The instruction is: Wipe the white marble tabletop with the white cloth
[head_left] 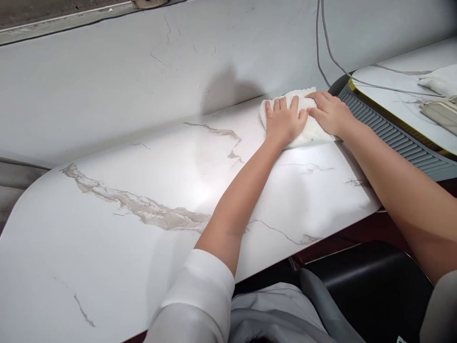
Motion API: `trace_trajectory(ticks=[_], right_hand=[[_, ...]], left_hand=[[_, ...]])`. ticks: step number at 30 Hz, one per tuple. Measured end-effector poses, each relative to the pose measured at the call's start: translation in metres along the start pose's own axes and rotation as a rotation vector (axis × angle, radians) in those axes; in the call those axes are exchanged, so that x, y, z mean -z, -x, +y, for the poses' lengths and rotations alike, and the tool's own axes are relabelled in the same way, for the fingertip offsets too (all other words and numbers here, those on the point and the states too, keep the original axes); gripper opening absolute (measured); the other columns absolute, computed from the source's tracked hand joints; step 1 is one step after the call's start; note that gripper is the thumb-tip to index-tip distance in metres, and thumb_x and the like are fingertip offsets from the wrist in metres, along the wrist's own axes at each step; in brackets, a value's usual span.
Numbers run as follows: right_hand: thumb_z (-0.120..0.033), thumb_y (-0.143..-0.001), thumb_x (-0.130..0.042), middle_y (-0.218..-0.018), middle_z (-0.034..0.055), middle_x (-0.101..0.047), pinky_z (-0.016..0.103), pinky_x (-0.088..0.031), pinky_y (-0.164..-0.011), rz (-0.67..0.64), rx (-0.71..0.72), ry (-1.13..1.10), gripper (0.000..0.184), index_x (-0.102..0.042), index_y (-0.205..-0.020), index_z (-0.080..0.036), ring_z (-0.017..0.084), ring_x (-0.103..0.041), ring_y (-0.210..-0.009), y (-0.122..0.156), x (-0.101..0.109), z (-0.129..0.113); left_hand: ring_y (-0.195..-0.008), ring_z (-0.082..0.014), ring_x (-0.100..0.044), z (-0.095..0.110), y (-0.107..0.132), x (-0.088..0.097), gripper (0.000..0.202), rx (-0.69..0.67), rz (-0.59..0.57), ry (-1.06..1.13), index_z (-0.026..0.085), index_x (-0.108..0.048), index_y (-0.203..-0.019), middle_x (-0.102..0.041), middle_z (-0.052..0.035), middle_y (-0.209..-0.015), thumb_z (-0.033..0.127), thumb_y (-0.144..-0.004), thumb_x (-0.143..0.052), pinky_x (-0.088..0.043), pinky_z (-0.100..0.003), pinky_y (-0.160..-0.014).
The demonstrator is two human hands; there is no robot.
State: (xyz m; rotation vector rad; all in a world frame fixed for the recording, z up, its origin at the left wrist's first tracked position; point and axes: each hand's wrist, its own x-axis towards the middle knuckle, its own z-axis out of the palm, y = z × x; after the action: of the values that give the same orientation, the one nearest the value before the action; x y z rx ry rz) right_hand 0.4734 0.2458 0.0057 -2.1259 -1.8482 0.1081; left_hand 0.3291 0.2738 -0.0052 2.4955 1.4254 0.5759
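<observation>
Bright, even light from above. Soft glare patch on glossy tabletop, frame centre. Blurry shadow on wall, upper centre; faint shadows beside arms. White cloth nearly washed out. Focus sharp; lower edge slightly soft.

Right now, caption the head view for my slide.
Left hand and right hand press a white cloth on the marble tabletop.

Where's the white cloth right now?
Head view, right of centre: the cloth lies at the far right of the marble table, under the left hand and right hand, beside the grey ribbed edge.
</observation>
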Motion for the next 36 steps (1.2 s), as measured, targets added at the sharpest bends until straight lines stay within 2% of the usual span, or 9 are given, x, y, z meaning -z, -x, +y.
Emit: trace_trajectory(ticks=[4, 7, 14, 19, 24, 27, 30, 33, 36], right_hand=[[-0.031, -0.093, -0.04, -0.152, 0.0085, -0.043, 0.054, -0.035, -0.107, 0.019, 0.012, 0.054, 0.051, -0.049, -0.142, -0.026, 0.035, -0.043, -0.132, 0.038, 0.006, 0.007], [-0.037, -0.093, -0.038, -0.153, 0.0073, -0.04, 0.053, -0.033, -0.112, 0.023, 0.043, 0.096, 0.052, -0.047, -0.142, -0.024, 0.034, -0.04, -0.135, 0.073, 0.011, 0.01], [-0.044, -0.092, -0.034, -0.153, 0.007, -0.039, 0.054, -0.034, -0.115, -0.013, 0.039, 0.184, 0.059, -0.043, -0.145, -0.019, 0.032, -0.034, -0.139, 0.155, 0.025, 0.0], [-0.047, -0.093, -0.031, -0.153, 0.0052, -0.04, 0.054, -0.037, -0.114, 0.001, 0.046, 0.2, 0.061, -0.045, -0.145, -0.019, 0.034, -0.036, -0.137, 0.193, 0.024, -0.012], [-0.049, -0.096, -0.027, -0.153, 0.0061, -0.039, 0.055, -0.035, -0.116, 0.023, 0.137, 0.205, 0.062, -0.044, -0.146, -0.017, 0.036, -0.034, -0.14, 0.223, 0.02, -0.035], [-0.049, -0.097, -0.026, -0.154, 0.0062, -0.038, 0.06, -0.039, -0.111, 0.006, 0.16, 0.223, 0.062, -0.043, -0.147, -0.017, 0.039, -0.031, -0.141, 0.235, 0.017, -0.056], [-0.047, -0.097, -0.026, -0.154, 0.0083, -0.038, 0.063, -0.042, -0.106, -0.019, 0.152, 0.234, 0.061, -0.043, -0.147, -0.017, 0.043, -0.03, -0.141, 0.236, 0.013, -0.074], [-0.045, -0.097, -0.028, -0.152, 0.0099, -0.039, 0.065, -0.042, -0.104, -0.019, 0.16, 0.226, 0.058, -0.043, -0.147, -0.019, 0.043, -0.033, -0.138, 0.223, 0.009, -0.084], [-0.045, -0.098, -0.03, -0.151, 0.0099, -0.041, 0.063, -0.043, -0.103, -0.016, 0.188, 0.2, 0.055, -0.044, -0.145, -0.021, 0.041, -0.035, -0.137, 0.197, 0.003, -0.089]], left_hand=[[-0.145, -0.0251, -0.034, 0.014, 0.03, 0.003, 0.048, -0.059, -0.009, -0.022, 0.02, -0.046, -0.145, -0.048, -0.0098, -0.15, 0.034, -0.1, -0.036, -0.013, -0.049, -0.125], [-0.143, -0.0273, -0.038, 0.025, 0.056, 0.001, 0.047, -0.12, 0.03, -0.046, 0.02, -0.048, -0.143, -0.051, -0.0109, -0.149, 0.035, -0.1, -0.037, -0.017, -0.051, -0.123], [-0.139, -0.0291, -0.044, 0.042, 0.122, 0.007, 0.049, -0.227, 0.076, -0.109, 0.016, -0.048, -0.143, -0.052, -0.0153, -0.147, 0.037, -0.101, -0.037, -0.023, -0.052, -0.12], [-0.141, -0.0307, -0.041, 0.044, 0.162, 0.017, 0.051, -0.239, 0.062, -0.113, 0.014, -0.046, -0.145, -0.05, -0.0169, -0.148, 0.039, -0.101, -0.036, -0.023, -0.054, -0.12], [-0.143, -0.0337, -0.038, 0.034, 0.203, 0.034, 0.055, -0.225, 0.027, -0.091, 0.01, -0.042, -0.147, -0.046, -0.0205, -0.151, 0.04, -0.101, -0.036, -0.021, -0.057, -0.12], [-0.146, -0.0343, -0.033, 0.024, 0.223, 0.047, 0.057, -0.203, -0.029, -0.074, 0.01, -0.039, -0.149, -0.041, -0.0211, -0.154, 0.041, -0.101, -0.037, -0.019, -0.058, -0.121], [-0.149, -0.0332, -0.029, 0.014, 0.232, 0.057, 0.058, -0.17, -0.097, -0.063, 0.012, -0.037, -0.151, -0.037, -0.0194, -0.157, 0.042, -0.102, -0.035, -0.016, -0.057, -0.123], [-0.15, -0.0319, -0.026, 0.004, 0.228, 0.064, 0.057, -0.132, -0.138, -0.056, 0.014, -0.035, -0.153, -0.034, -0.0177, -0.159, 0.04, -0.103, -0.032, -0.014, -0.057, -0.124], [-0.15, -0.03, -0.025, -0.008, 0.211, 0.065, 0.055, -0.079, -0.141, -0.046, 0.015, -0.035, -0.153, -0.034, -0.015, -0.16, 0.038, -0.103, -0.031, -0.012, -0.055, -0.124]])
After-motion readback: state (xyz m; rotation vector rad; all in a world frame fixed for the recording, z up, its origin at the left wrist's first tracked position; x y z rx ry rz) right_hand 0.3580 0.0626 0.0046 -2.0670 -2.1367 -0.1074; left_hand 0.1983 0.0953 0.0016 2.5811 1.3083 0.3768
